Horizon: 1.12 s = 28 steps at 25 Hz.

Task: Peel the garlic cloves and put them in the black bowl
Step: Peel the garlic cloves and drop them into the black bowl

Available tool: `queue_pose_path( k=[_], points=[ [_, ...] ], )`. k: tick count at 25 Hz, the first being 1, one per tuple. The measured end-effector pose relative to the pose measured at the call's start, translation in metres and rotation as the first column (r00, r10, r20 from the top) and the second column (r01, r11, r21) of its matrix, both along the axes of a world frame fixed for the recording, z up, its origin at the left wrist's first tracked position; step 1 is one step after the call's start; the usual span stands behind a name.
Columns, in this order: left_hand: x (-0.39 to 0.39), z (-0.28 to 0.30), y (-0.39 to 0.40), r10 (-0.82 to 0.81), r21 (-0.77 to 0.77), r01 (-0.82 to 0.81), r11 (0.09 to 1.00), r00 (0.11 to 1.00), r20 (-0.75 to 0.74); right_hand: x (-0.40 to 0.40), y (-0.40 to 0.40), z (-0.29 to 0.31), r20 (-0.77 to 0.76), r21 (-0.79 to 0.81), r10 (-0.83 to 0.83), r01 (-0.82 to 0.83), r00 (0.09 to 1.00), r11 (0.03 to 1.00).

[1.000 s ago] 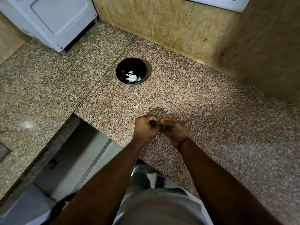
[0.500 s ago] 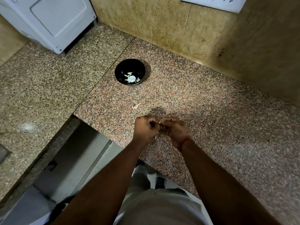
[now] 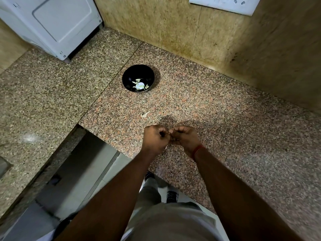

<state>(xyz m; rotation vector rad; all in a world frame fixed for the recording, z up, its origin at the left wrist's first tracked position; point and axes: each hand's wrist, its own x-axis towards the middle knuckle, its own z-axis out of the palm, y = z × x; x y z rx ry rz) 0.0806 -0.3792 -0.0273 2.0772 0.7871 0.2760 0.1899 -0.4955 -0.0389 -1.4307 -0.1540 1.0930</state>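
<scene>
My left hand [image 3: 154, 139] and my right hand [image 3: 186, 139] meet fingertip to fingertip just above the counter's near edge. Both have curled fingers closed around a small garlic clove, which is almost wholly hidden between them. A pale sliver shows under the hands. The black bowl [image 3: 129, 75] stands farther back on the counter and holds several pale garlic pieces [image 3: 139, 85]. One loose garlic clove [image 3: 144, 114] lies on the granite between the bowl and my hands.
The speckled granite counter [image 3: 225, 129] runs in an L, with a cut-out gap to the floor at the left front. A white appliance [image 3: 52, 23] sits at the back left. Tiled walls close the back and right, with a white switch plate [image 3: 224, 4].
Both hands stay together at the same spot, with only small finger movement on the clove. The view has shifted slightly.
</scene>
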Motion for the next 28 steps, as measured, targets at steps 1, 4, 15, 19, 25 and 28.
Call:
queue_pose_path(
  k=[1,4,15,19,25,28],
  points=[
    [-0.001,-0.002,0.000,0.015,-0.041,-0.015,0.999,1.000,0.003,0.000,0.000,0.000,-0.012,-0.004,0.005,-0.005,1.000,1.000],
    [-0.002,-0.006,0.003,0.113,-0.283,-0.119,0.952,0.993,-0.036,0.002,-0.001,-0.003,-0.028,0.006,0.003,-0.002,1.000,1.000],
    [-0.005,-0.012,0.005,0.247,-0.640,-0.240,0.730,0.966,-0.080,0.007,-0.005,-0.005,0.329,-0.025,0.152,-0.152,0.932,0.988],
    [-0.010,-0.013,0.008,0.181,-0.642,-0.164,0.749,0.983,-0.040,0.009,-0.007,-0.005,0.370,-0.037,0.177,-0.176,0.912,0.984],
    [-0.014,-0.010,0.008,0.210,-0.677,-0.175,0.715,0.977,-0.032,0.009,-0.002,-0.011,0.391,-0.109,0.279,-0.257,0.877,0.960],
    [-0.013,-0.010,0.009,0.232,-0.687,-0.201,0.698,0.972,-0.049,0.005,0.000,-0.012,0.423,-0.147,0.275,-0.233,0.864,0.961]
  ],
)
